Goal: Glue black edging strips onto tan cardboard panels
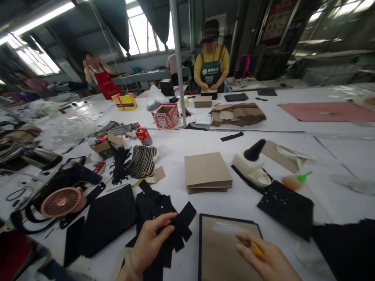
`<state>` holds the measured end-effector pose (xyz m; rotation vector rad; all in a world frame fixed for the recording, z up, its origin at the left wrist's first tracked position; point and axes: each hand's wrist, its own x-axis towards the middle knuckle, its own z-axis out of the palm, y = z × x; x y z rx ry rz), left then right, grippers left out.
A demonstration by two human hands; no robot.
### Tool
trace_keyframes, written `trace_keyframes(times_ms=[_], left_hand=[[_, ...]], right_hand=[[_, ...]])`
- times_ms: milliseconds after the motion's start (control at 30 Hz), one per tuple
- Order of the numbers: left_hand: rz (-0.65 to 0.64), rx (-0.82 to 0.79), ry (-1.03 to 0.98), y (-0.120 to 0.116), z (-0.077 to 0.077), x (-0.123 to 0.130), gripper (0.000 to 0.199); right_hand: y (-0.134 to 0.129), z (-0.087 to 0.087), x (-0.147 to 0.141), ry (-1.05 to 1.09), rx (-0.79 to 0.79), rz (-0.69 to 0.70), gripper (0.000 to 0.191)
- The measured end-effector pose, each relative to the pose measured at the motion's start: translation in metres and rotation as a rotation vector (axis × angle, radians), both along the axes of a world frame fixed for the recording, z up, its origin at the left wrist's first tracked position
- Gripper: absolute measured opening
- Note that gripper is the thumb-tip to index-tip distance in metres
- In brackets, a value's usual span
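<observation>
My left hand [149, 244] pinches a black strip [183, 220] from a loose pile of black cut pieces [159, 207] at the table's near edge. My right hand [268, 259] holds a small yellow tool [258, 251] over a brown card panel with a black border [222, 249] lying in front of me. A glossy streak shows along the panel's top part.
A stack of brown cards [207, 171], a glue bottle with a black nozzle [252, 160], an orange bottle with a green tip [295, 180], a pink fan [62, 201] and black sheets lie on the white table [181, 144]. A metal pole [178, 62] stands mid-table. Aproned co-workers [211, 62] work behind.
</observation>
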<state>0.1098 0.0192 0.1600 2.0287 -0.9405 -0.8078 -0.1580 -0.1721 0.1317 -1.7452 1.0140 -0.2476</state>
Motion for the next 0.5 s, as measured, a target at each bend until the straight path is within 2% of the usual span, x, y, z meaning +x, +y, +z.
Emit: trace_keyframes(times_ms=[100, 200, 233, 300, 367, 433, 500], left_hand=[[-0.182, -0.004, 0.002, -0.018, 0.007, -0.019, 0.028], [-0.333, -0.001, -0.023, -0.034, 0.011, -0.032, 0.025], [-0.357, 0.005, -0.032, -0.038, 0.011, -0.036, 0.024], [-0.370, 0.019, -0.041, -0.044, 0.010, -0.040, 0.024], [-0.366, 0.041, -0.038, -0.047, 0.006, -0.041, 0.025], [-0.376, 0.077, -0.020, -0.047, -0.003, -0.039, 0.024], [-0.386, 0.121, -0.013, -0.041, -0.019, -0.031, 0.019]], right_hand=[[0.004, 0.007, 0.024, -0.052, 0.234, 0.043, 0.047], [0.002, 0.013, 0.042, -0.100, 0.521, 0.025, 0.063], [0.000, 0.015, 0.047, -0.108, 0.617, 0.037, 0.061], [-0.002, 0.018, 0.053, -0.131, 0.758, 0.093, 0.041], [-0.003, 0.020, 0.057, -0.162, 0.759, 0.125, 0.019], [-0.003, 0.020, 0.059, -0.183, 0.609, 0.090, 0.019], [-0.003, 0.020, 0.058, -0.170, 0.446, 0.027, 0.019]])
